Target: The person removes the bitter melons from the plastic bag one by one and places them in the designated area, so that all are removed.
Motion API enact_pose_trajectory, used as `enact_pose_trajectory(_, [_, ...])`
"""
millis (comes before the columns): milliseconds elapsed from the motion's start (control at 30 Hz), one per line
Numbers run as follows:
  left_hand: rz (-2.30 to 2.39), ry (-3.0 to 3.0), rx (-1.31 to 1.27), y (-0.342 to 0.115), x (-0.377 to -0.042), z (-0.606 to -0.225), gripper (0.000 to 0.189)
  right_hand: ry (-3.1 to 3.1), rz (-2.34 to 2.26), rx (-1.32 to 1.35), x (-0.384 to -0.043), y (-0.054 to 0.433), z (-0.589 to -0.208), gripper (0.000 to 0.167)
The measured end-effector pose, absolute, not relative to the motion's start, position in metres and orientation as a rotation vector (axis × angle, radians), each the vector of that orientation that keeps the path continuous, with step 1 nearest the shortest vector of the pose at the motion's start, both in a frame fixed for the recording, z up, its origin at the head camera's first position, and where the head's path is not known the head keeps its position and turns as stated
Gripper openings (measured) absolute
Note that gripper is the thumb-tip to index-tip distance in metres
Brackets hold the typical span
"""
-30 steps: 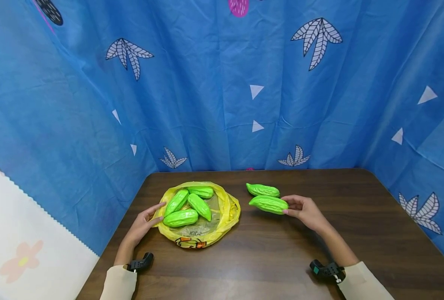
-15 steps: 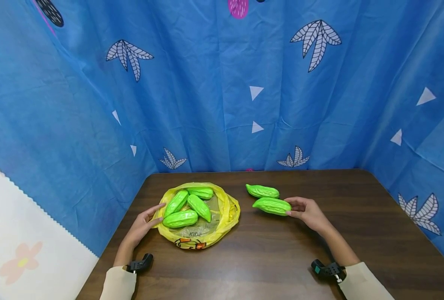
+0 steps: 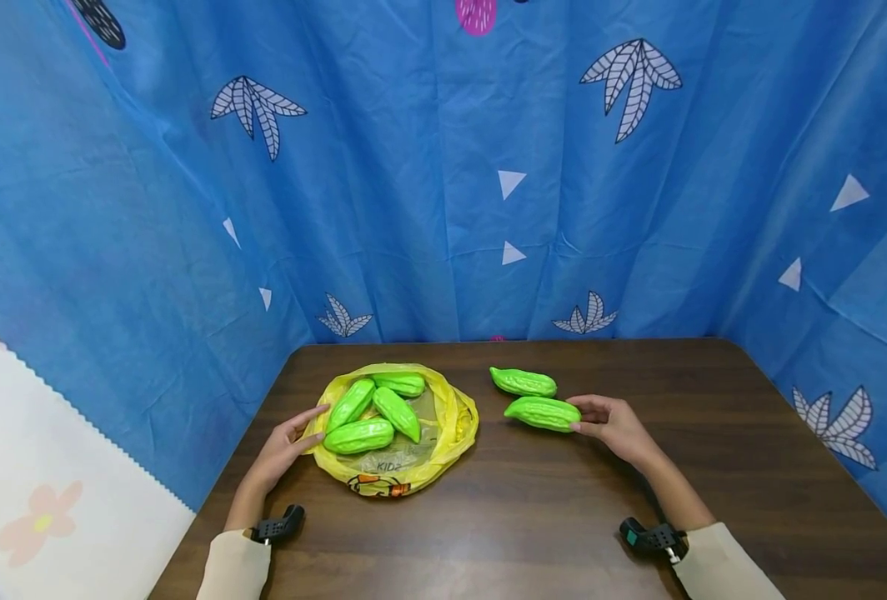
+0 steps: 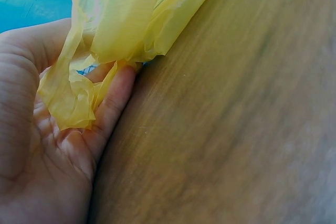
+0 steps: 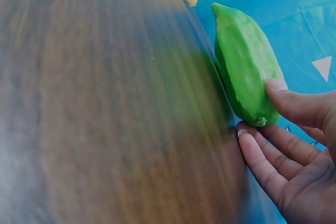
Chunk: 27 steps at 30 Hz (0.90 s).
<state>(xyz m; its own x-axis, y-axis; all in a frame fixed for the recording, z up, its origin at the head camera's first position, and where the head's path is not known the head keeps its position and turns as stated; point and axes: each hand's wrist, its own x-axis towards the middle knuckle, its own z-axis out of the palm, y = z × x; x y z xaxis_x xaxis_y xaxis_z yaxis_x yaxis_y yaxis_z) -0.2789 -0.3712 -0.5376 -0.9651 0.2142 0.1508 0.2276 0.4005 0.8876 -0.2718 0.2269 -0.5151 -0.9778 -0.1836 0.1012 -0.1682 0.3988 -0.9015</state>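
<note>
A yellow plastic bag lies open-mouthed on the left of the table, with several bright green bitter gourds inside. My left hand holds its left rim between thumb and fingers; the left wrist view shows a loop of the yellow plastic hanging against the palm. On the right, my right hand grips the blunt end of another bitter gourd, thumb on one side and fingertips below, its pointed tip facing the bag. In the right wrist view this gourd lies close along the tabletop.
One more bitter gourd lies just behind the held one. The dark wooden table ends at a blue patterned curtain at the back and sides. White cloth hangs at the left.
My right hand has shifted slightly to the right with the bitter gourd, then stayed almost still. My left hand and the bag have hardly moved.
</note>
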Motion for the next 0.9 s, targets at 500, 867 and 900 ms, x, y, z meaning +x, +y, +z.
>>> enact_pose_trajectory(500, [-1.667,-2.619,-0.422,-0.3722,-0.28,-0.5385,0.055,2.662,-1.653,-0.321,-0.2732,0.2292,-0.5186,0.043])
enact_pose_trajectory(867, [-1.671,-2.623,-0.415,-0.372,-0.2788,-0.5382,0.055,2.666,-1.657,-0.299,-0.273,0.2283,-0.52,0.042])
enact_pose_trajectory(900, [-1.671,-2.624,-0.416,-0.372,-0.2789,-0.5381,0.055,2.67,-1.654,-0.297,-0.2731,0.2283,-0.52,0.042])
